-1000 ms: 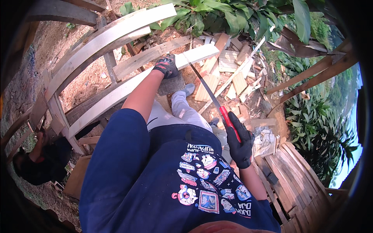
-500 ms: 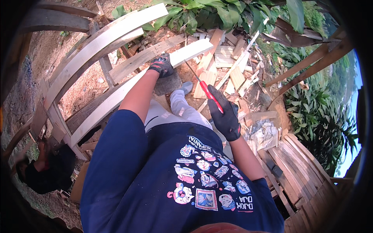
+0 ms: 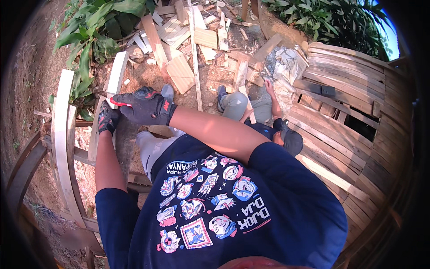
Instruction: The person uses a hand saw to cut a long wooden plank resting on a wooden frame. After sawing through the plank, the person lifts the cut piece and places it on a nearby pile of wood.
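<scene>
Both of my hands wear black gloves with red marks. My left hand (image 3: 108, 117) is closed on the edge of a pale wooden plank (image 3: 117, 69), which rises past it at the left. Just right of it, my right hand (image 3: 145, 106) is wrapped round the red handle (image 3: 120, 101) of a thin, long-bladed tool. Its dark narrow blade (image 3: 99, 92) lies across the plank, just beyond my left hand. Whether the blade has teeth I cannot make out. A dark wooden block (image 3: 126, 134) is beneath the hands.
Other long planks (image 3: 60, 121) form a frame at the left. Offcuts (image 3: 181, 74) litter the ground ahead, by leafy plants (image 3: 96, 27). A co-worker in a dark cap (image 3: 293, 142) sits at the right, near a slatted wooden platform (image 3: 331, 139) with a dark gap.
My view has swung to the right, bringing the co-worker into sight. My right hand and the red-handled tool have come in close to my left hand, which still holds the plank.
</scene>
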Available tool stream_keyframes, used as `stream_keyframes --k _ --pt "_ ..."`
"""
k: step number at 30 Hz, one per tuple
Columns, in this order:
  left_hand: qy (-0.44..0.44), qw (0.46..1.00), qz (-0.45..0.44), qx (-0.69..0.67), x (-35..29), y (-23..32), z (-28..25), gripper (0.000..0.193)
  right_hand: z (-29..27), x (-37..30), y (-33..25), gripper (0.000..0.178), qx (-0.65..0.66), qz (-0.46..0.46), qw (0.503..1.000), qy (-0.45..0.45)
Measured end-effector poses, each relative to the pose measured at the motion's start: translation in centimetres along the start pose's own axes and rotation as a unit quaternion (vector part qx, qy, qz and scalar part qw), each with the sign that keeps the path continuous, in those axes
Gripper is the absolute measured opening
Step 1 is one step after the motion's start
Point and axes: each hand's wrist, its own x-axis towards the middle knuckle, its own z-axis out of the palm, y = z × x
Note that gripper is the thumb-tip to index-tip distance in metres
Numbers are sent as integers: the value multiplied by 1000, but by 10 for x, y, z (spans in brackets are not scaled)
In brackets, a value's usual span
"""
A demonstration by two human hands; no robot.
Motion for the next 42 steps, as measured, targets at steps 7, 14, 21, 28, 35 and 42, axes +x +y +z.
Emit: stream_keyframes --k 7,14,21,28,35,42 --pt "18 999 24 16 8 -33 20 56 -139 -88 -71 51 39 150 983 -97" --pt "14 1000 14 -18 -9 2 -7 58 -55 -26 -16 45 -29 26 997 -60" --pt "-45 997 -37 -51 8 -11 3 67 -43 -23 -15 42 25 35 996 -72" --pt "-26 996 -28 -83 -17 12 -26 59 -165 -79 -68 49 4 155 976 -152" --pt "-47 993 -33 -99 -11 6 -23 70 -38 8 -17 45 -18 20 991 -128" --pt "-150 963 -83 -210 11 -12 -25 48 -70 -5 -14 47 -14 18 994 -109"
